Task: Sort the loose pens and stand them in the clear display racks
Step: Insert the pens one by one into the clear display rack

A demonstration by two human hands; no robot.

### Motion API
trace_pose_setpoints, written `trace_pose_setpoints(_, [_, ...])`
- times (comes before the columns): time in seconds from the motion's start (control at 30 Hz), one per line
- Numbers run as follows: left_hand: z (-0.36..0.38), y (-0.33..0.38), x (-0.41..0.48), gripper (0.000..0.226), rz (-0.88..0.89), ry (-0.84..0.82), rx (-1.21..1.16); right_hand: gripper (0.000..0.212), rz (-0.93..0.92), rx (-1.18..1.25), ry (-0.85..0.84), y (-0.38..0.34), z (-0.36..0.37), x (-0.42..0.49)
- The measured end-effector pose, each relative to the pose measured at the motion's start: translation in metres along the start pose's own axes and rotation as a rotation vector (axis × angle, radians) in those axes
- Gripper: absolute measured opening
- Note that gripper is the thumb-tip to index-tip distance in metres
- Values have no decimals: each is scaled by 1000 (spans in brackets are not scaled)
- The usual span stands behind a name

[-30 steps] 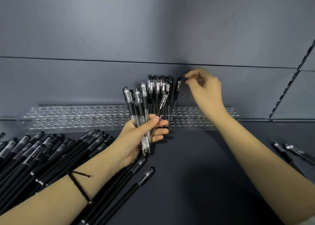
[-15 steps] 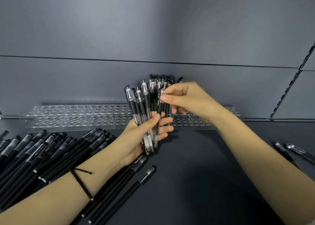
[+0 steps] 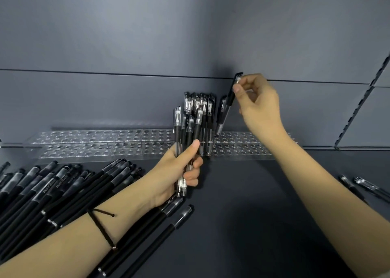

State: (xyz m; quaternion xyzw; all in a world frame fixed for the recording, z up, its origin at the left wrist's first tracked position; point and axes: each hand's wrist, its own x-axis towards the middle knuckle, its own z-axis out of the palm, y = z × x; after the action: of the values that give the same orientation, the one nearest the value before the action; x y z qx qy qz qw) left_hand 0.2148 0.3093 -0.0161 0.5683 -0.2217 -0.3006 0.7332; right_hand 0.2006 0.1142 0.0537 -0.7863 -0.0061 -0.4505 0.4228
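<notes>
Right hand [image 3: 256, 107] pinches a single pen [image 3: 226, 107] near its capped top, thumb and forefinger clamped on it. Its long axis is steep, cap up-right, tip down-left just over the clear racks [image 3: 95, 147] at the back of the counter [image 3: 253, 214]. Left hand [image 3: 179, 168] is wrapped round a bundle of pens [image 3: 190, 130], near upright, caps up. Standing pens [image 3: 209, 113] sit vertical in the rack behind the bundle. Loose black pens [image 3: 52, 193] lie diagonally at counter left.
</notes>
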Motion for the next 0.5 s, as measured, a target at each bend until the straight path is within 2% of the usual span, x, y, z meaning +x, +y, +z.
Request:
trace_pose_setpoints(0.1, [-1, 0, -1, 33, 1, -15, -14, 19, 12, -21, -14, 6, 5, -2])
trace_pose_setpoints(0.17, [0, 1, -2, 29, 5, -23, -23, 10, 29, -66, -45, 10, 5, -4])
trace_pose_setpoints(0.27, [-2, 1, -2, 23, 23, 3, -4, 6, 73, -237, -196, 17, 7, -6])
trace_pose_setpoints(0.33, [-3, 1, -2, 21, 31, 34, -1, 7, 120, -264, -266, 19, 8, -7])
trace_pose_setpoints(0.5, [-2, 1, -2, 33, 27, 79, -36, 15, 137, -281, -202, 12, 3, -4])
